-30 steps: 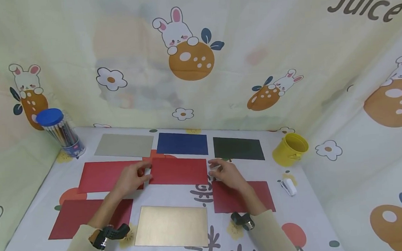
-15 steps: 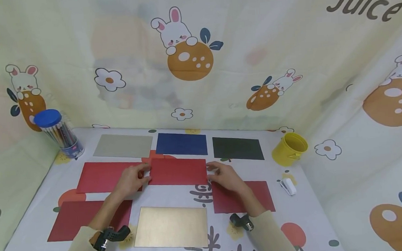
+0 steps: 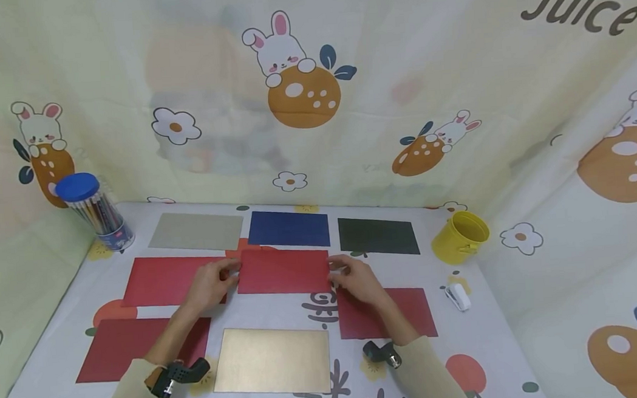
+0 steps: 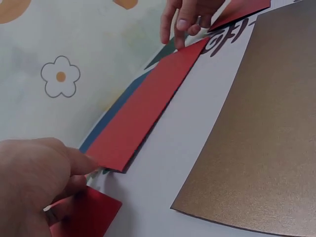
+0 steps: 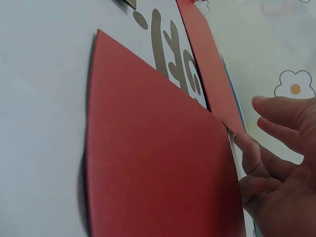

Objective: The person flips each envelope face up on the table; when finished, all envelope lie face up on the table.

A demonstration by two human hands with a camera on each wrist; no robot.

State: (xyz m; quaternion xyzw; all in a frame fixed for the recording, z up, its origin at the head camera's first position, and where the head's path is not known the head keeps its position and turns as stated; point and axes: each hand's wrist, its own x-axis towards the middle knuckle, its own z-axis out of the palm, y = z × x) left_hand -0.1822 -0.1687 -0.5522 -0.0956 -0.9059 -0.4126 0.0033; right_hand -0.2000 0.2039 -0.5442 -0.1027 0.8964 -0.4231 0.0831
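Red cards, four: middle red card lay at the worktop centre, left hand pinching its left edge, right hand pinching its right edge. One each: grey card, blue card, dark card, gold card. One pencil tub, one yellow cup.

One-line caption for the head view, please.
Both hands hold the middle red sheet by its ends among colored sheets.

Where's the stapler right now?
In the head view the white stapler lies on the table's right side, just in front of the yellow cup and right of the nearest red sheet.
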